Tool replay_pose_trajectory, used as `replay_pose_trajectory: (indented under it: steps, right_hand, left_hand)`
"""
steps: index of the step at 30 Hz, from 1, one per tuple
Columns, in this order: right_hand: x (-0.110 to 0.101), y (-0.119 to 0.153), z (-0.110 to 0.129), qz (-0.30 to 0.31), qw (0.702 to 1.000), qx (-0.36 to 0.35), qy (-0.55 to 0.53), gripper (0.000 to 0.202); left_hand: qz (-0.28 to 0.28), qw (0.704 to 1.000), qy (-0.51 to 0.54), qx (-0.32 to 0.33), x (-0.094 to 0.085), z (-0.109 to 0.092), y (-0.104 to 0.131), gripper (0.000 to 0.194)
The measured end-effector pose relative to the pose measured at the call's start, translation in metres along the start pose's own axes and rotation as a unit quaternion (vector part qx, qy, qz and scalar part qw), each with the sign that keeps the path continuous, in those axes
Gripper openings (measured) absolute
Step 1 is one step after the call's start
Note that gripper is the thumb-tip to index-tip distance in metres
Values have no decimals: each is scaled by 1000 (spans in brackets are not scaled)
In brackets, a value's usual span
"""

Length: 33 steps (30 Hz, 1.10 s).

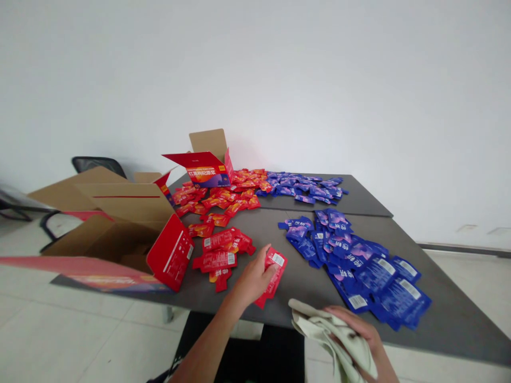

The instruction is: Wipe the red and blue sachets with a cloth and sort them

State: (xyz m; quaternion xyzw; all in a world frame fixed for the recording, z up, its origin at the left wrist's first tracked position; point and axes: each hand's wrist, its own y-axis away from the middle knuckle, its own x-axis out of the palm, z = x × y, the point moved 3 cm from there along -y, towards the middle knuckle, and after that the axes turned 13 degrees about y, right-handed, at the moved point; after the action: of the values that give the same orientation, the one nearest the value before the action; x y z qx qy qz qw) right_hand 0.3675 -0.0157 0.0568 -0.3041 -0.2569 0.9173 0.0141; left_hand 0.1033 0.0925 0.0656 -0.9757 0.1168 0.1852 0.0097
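Note:
My left hand point(255, 275) is closed on red pouches point(275, 271), held just above the grey table's front edge, thumb on top near a white barcode label. Crumpled pale green cloth point(333, 340) is gripped in my right hand point(359, 330), at the table's front edge; some fingers are hidden by the cloth. Left of my left hand lies a small group of red pouches point(217, 259). To the right spreads a large pile of blue pouches point(359, 260), several showing barcodes.
An open cardboard box point(171, 255) sits at the table's left. Another open red box point(209, 173) stands farther back, beside scattered red pouches point(227, 197) and more blue pouches point(307, 186). A black chair point(98, 164) is behind the left box.

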Motion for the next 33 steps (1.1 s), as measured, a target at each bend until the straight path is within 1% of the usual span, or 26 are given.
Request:
replay_pose_trajectory:
  steps: [2,5,10,12,14,17,20,22,24,27,29,31,33]
  right_hand:
    - [2,2,-3,6,1000,13,9,25]
    - [2,5,-8,5,1000,21,18,26]
    - [3,8,-11,12,1000,22,6,29]
    - [4,8,-11,14,999,33,5,29]
    - [5,8,-10,15,999,45,4,29]
    - [6,10,-11,17,998,61,-8,29]
    - [9,14,-15,9,997,80,-4,30]
    - [11,17,-19,-12,994,106,6,30]
    - [15,18,-22,-45,988,148,11,32]
    - [24,13,-23,-109,971,214,18,38]
    - [29,6,-20,-151,958,242,26,42]
    - [34,-5,-12,-181,952,244,32,43]
    - [39,-19,-1,-189,958,212,44,39]
  left_hand:
    - [4,1000,-26,-16,1,4,1,70]
    - [10,999,-43,-14,4,11,1,75]
    - [0,999,-37,38,9,23,0,74]
    - [-6,997,-43,61,9,25,4,73]
    - [-17,993,-65,99,8,24,15,69]
    - [-31,977,-109,178,5,21,44,54]
    - [3,963,-143,230,0,26,78,38]
    - [21,953,-167,251,-4,33,96,34]
    - [23,944,-188,272,-8,41,106,33]
    - [8,932,-207,298,-14,50,109,34]
    - [-2,926,-216,309,-17,53,108,35]
    - [-4,922,-218,318,-19,55,106,33]
    - [2,922,-215,323,-20,56,104,32]
